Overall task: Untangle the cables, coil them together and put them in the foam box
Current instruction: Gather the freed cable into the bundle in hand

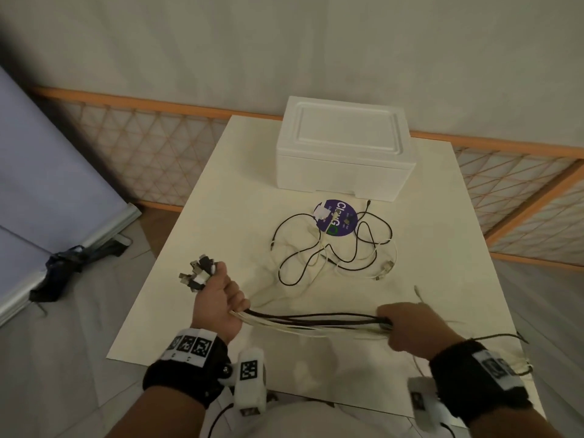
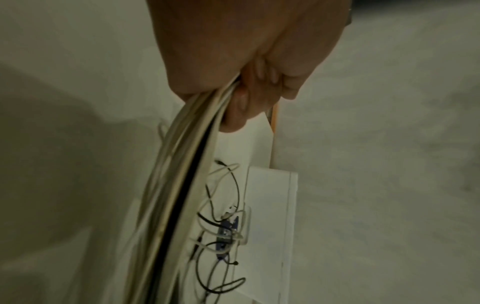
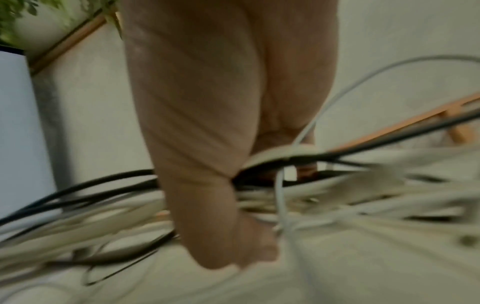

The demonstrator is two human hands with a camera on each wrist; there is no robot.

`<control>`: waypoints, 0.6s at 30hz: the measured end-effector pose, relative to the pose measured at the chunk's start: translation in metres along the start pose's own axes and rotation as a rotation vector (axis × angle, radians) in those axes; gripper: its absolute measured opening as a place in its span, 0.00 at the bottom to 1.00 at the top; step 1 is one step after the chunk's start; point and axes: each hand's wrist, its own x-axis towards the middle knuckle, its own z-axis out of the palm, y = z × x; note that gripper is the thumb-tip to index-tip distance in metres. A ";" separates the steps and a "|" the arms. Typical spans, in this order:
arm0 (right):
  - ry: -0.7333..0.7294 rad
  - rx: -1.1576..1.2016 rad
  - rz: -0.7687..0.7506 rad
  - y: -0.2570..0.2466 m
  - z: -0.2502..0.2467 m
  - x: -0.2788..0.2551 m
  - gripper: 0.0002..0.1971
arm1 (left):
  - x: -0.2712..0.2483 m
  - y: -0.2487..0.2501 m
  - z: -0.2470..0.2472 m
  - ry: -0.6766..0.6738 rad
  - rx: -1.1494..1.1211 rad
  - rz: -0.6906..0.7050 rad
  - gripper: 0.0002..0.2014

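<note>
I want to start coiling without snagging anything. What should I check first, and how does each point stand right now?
1. Left hand grips the cable bundle near the plugs: ok.
2. Right hand grips the bundle further along: ok.
3. All cables gathered: not ok, loose cables lie on the table.
4. Loose cables free of knots: cannot tell.
5. Foam box open to receive the coil: not ok, lid on.

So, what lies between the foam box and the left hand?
In the head view: loose tangled cables and a purple round sticker, between foam box and left hand.
</note>
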 end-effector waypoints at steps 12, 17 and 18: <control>-0.270 -0.073 0.109 0.017 -0.025 -0.009 0.41 | 0.009 -0.043 -0.035 0.220 0.123 -0.134 0.20; 0.209 0.172 -0.292 -0.052 -0.072 0.026 0.30 | 0.008 -0.046 -0.023 0.195 0.039 -0.162 0.16; 0.260 0.148 -0.343 -0.071 -0.073 0.038 0.25 | 0.007 -0.045 -0.019 0.177 0.043 -0.170 0.15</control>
